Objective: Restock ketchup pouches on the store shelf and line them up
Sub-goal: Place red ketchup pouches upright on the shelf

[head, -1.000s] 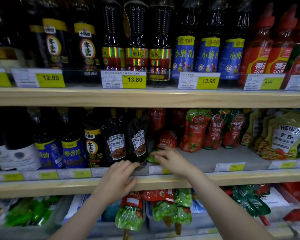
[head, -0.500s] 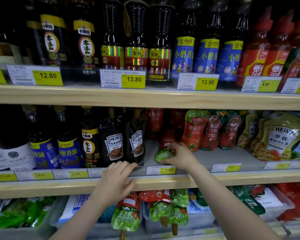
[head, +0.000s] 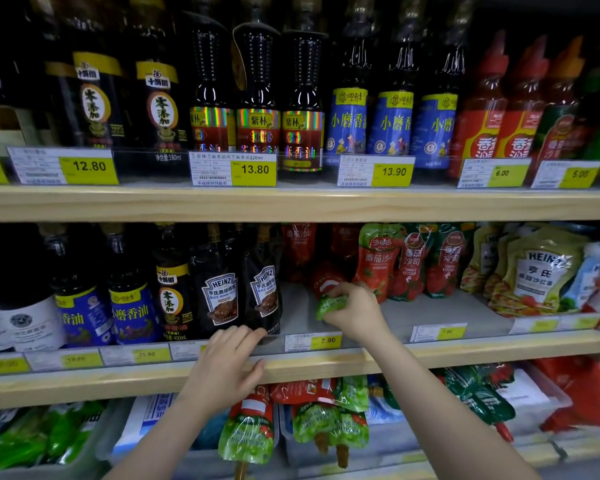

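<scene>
Left of the 7.90 price tag point(head: 312, 341), the left hand point(head: 227, 367) rests on the wooden front edge of the middle shelf point(head: 84, 384), fingers loosely spread and holding nothing; its fingertips reach the base of the black Heinz pepper sauce pouches point(head: 238, 294) that stand just left of the tag. It looks like a bracing hand, steadying the person while the other one works.

Directly behind the tag, the right hand point(head: 354, 311) pinches a ketchup pouch point(head: 328, 294) at its green lower end, thumb and fingers curled round the crumpled foil. The pouch leans back, red upper part pointing into the shelf, bottom not yet flat on the grey shelf floor. Darker red pouches stand deeper in behind it.

Right of the tag, three standing ketchup pouches point(head: 409, 263) form an upright row set well back from the front edge, with bare shelf floor before them.

The step in hand, as I judge it, is setting this one pouch into its lane. Next it needs tipping upright, base pressed flat so it stands by itself, face turned forward and brought level with the row to the right. Soft foil may slump once released.

Below the tag, more ketchup pouches point(head: 326, 415) hang or lie on the lower level, probably the supply.
</scene>
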The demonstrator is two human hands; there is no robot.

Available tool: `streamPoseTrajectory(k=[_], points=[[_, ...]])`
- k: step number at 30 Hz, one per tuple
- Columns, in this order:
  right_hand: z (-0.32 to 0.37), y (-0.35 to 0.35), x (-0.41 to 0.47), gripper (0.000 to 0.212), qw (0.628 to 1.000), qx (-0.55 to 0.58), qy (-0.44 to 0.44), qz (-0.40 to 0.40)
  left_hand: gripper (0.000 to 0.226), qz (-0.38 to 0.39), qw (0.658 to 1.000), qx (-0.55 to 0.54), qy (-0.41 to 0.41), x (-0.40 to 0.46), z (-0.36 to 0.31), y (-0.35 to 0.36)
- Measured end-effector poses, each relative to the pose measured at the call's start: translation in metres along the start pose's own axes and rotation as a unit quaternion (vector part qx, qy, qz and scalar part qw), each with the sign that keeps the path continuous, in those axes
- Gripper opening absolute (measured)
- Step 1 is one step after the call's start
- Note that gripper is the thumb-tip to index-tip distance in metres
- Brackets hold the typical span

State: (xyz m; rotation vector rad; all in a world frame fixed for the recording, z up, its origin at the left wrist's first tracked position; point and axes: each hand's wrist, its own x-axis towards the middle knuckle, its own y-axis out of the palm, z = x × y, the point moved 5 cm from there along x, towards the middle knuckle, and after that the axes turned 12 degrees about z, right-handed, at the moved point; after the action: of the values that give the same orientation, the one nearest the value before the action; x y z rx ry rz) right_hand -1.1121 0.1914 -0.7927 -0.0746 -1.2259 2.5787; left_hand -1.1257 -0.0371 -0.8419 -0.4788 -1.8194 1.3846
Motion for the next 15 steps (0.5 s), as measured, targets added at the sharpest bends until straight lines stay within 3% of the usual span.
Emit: streamPoseTrajectory(k=[5,11,15], points=[[-0.009,-0.015,-0.033,0.031,1.000,0.015,-0.010,-0.004,0.043,0.001,1.000,-0.010,-0.006,0.000,-0.001,0.000],[-0.011,-0.019,-0.059,0.037,0.996,-0.016,-0.067,0.059,0.045,-0.092,0.994,-0.045,0.039,0.006,-0.029,-0.007],[-0.001,-0.019,-0.066,0.033,0.993,-0.041,-0.094,0.064,0.056,-0.040,0.990,-0.107,0.078,0.032,-0.060,-0.001]])
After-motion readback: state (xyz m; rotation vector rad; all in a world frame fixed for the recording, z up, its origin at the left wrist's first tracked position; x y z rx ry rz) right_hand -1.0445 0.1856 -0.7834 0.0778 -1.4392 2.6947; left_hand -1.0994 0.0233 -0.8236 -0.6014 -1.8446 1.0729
